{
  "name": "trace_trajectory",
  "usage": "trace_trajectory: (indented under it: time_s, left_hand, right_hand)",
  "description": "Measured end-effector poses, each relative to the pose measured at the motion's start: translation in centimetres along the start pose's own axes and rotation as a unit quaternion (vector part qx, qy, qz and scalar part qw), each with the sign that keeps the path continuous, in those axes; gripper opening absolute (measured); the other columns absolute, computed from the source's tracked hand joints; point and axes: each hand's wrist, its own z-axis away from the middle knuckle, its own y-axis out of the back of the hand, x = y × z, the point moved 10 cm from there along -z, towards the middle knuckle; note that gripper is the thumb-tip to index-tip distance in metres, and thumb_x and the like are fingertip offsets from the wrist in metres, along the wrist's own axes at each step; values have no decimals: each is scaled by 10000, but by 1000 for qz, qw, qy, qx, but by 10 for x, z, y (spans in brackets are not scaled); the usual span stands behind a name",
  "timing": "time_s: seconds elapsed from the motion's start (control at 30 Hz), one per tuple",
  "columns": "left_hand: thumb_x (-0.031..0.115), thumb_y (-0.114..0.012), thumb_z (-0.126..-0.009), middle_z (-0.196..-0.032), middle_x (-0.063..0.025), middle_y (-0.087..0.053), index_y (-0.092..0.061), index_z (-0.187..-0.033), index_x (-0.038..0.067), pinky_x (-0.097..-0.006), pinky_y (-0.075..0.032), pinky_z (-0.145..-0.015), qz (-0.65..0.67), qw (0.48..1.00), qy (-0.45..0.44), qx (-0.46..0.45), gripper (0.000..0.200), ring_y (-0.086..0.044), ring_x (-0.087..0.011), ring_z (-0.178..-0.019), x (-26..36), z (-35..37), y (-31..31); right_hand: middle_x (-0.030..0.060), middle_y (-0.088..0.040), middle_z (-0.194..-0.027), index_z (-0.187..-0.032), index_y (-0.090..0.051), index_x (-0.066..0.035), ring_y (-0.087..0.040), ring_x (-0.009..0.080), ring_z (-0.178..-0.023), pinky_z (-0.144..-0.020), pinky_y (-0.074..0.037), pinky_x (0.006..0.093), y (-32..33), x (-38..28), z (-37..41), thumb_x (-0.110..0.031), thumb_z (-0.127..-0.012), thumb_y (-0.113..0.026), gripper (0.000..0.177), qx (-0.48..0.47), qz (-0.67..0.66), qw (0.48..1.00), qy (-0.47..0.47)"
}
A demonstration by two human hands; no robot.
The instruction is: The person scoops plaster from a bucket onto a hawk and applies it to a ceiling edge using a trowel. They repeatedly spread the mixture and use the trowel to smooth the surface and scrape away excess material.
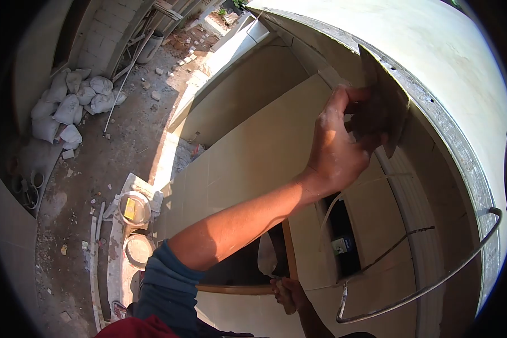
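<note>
My left hand (341, 138), on the blue-sleeved arm, reaches to the upper right and grips a flat plastering trowel (399, 107). The trowel's dark blade stands beside the edge of a pale ledge (434, 107); its handle is mostly hidden by my fingers. Lower in the view, my right hand (294, 292) is closed around the wooden handle of a pointed trowel (267, 256). That trowel's grey blade points up in the view, across a dark opening with an orange-brown frame (290, 248).
A bent metal rod (428, 301) juts out at the lower right. Below on the left, a bucket (135, 208) containing something yellow and a second round container (139, 250) stand on a plank. White sacks (67, 107) are piled on the rubble-strewn ground.
</note>
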Motion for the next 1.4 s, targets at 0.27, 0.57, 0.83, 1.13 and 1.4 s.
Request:
trace_trajectory:
  time_s: [0.27,0.57,0.83,1.13,1.4]
  left_hand:
    - [-146,-601,-754,-1173,-106,-535,-440,-1252,-19,-363,-510,-923,93,989,113,-5,538,-532,-218,-1135,-42,21,35]
    - [-183,-501,-706,-1032,-137,-618,-509,-1222,-28,-308,-563,-752,10,999,23,36,539,-642,-199,-896,-93,-102,91]
    - [-168,-553,-688,-1043,-113,-641,-571,-1136,-36,-341,-548,-817,7,999,40,-1,468,-628,-202,-969,-29,-40,44]
    - [-143,-601,-779,-1166,-94,-576,-521,-1225,-8,-318,-528,-909,-65,984,-55,-156,473,-598,-179,-1047,29,32,-8]
    - [-137,-589,-728,-1206,-158,-598,-519,-1233,-46,-361,-477,-969,-50,998,47,7,518,-551,-241,-1159,-82,-49,86]
  right_hand:
    - [57,-590,-796,-1164,-554,26,-549,126,-574,-512,-469,265,-16,-4,-6,-443,-905,-581,537,-10,57,998,-10]
    - [47,-588,-807,-1167,-551,16,-550,125,-567,-516,-474,262,11,14,-3,-418,-881,-613,523,10,50,999,-11]
    - [52,-587,-810,-1178,-536,32,-556,128,-583,-520,-476,263,20,26,-4,-403,-870,-613,539,32,68,997,-22]
    - [49,-593,-814,-1183,-540,25,-564,124,-601,-519,-467,246,-3,44,-25,-432,-887,-603,549,-25,51,996,-72]
    - [51,-596,-800,-1171,-555,5,-562,122,-587,-512,-465,251,-1,36,-17,-415,-885,-610,511,-28,61,997,-34]
